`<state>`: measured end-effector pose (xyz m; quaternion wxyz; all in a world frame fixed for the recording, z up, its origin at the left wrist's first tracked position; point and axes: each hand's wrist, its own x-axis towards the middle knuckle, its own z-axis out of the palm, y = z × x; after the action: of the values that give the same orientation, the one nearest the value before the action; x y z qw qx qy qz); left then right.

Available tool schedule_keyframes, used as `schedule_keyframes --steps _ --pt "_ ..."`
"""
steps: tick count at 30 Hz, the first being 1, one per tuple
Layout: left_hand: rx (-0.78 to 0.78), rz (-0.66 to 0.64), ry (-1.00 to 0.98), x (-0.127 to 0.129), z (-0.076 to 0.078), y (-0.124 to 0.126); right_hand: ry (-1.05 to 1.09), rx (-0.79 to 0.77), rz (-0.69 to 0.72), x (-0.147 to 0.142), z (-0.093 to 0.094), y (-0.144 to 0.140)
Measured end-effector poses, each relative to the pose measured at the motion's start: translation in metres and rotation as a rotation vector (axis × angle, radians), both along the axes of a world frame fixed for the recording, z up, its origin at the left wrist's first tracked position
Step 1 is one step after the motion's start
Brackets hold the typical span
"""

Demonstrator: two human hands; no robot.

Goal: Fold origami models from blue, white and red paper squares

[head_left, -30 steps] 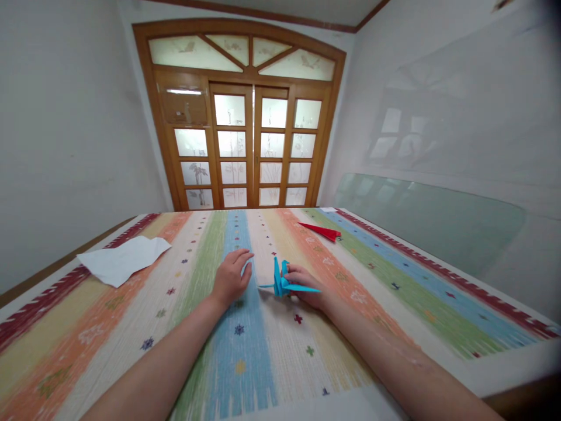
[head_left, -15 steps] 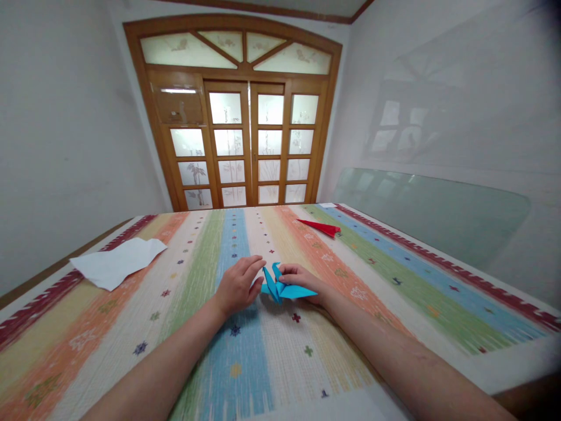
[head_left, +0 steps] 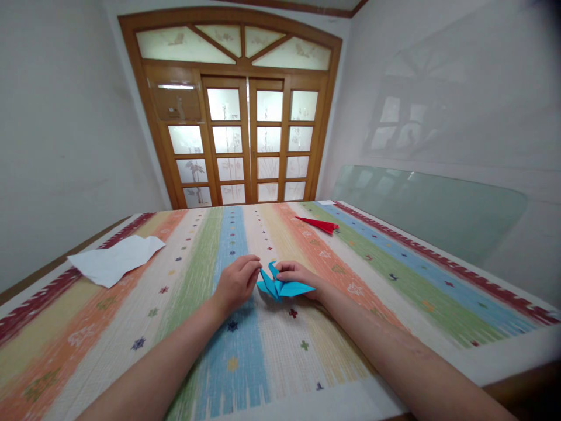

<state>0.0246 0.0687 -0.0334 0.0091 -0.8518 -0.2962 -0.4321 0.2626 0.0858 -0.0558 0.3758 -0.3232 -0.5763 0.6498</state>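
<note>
**Holding a blue paper crane between two hands**

Pinching one narrow point of the blue paper crane (head_left: 291,289) with the left hand (head_left: 239,283), fingertips closing together; gripping it beside the bent, beak-like point with the right hand (head_left: 298,278). Keeping the crane directly between the hands: rightward from the left, leftward from the right, wings spreading roughly crosswise. Overlapping it more with the right hand, meeting only its tip with the left. Leaving unclear any contact between crane and cloth. Differing from half a second ago: gathering the left fingers onto the point rather than spreading them beside it. Showing, farther out, a red folded paper (head_left: 316,225) to the right and a white sheet (head_left: 114,260) to the left, both lying on a striped cloth (head_left: 239,380) covering the surface (head_left: 495,365). Facing wooden doors (head_left: 245,140) beyond.
</note>
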Motion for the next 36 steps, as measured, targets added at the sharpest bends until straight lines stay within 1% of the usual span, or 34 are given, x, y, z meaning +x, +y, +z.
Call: schedule_keyframes --steps 2,5,7,9,13,15,18,22,27,30,31,33,36 --pt "-0.087 0.007 -0.054 0.004 0.0 -0.001 -0.005 0.011 -0.001 -0.001 0.001 -0.001" --pt "-0.265 0.035 -0.161 0.01 -0.001 -0.001 -0.02 0.041 -0.018 -0.002 0.001 -0.003" --pt "-0.369 0.023 -0.242 0.014 -0.001 -0.002 -0.035 0.075 -0.043 -0.002 0.002 -0.004" --pt "-0.422 -0.011 -0.294 0.017 -0.001 -0.004 -0.055 0.118 -0.077 -0.002 0.003 -0.005" --pt "-0.404 -0.053 -0.272 0.022 0.0 -0.01 -0.118 0.227 -0.153 -0.003 0.006 -0.01" --pt "-0.387 -0.038 -0.258 0.023 0.0 -0.012 -0.151 0.287 -0.193 -0.004 0.009 -0.013" --pt "-0.403 0.005 -0.309 0.022 -0.001 -0.01 -0.191 0.367 -0.274 -0.006 0.013 -0.017" --pt "-0.482 0.024 -0.398 0.019 -0.004 -0.001 -0.24 0.444 -0.362 -0.007 0.015 -0.021" --pt "-0.605 0.013 -0.493 0.018 -0.009 0.007 -0.295 0.516 -0.402 -0.007 0.014 -0.02" --pt "-0.656 -0.002 -0.569 0.018 -0.01 0.009 -0.357 0.592 -0.445 -0.006 0.017 -0.02" --pt "-0.649 0.009 -0.589 0.018 -0.009 0.009 -0.382 0.625 -0.473 -0.006 0.019 -0.021" --pt "-0.589 0.045 -0.579 0.017 -0.006 0.007 -0.436 0.699 -0.543 -0.005 0.022 -0.023" --pt "-0.465 0.052 -0.461 0.017 -0.001 -0.001 -0.512 0.822 -0.622 -0.005 0.027 -0.028"
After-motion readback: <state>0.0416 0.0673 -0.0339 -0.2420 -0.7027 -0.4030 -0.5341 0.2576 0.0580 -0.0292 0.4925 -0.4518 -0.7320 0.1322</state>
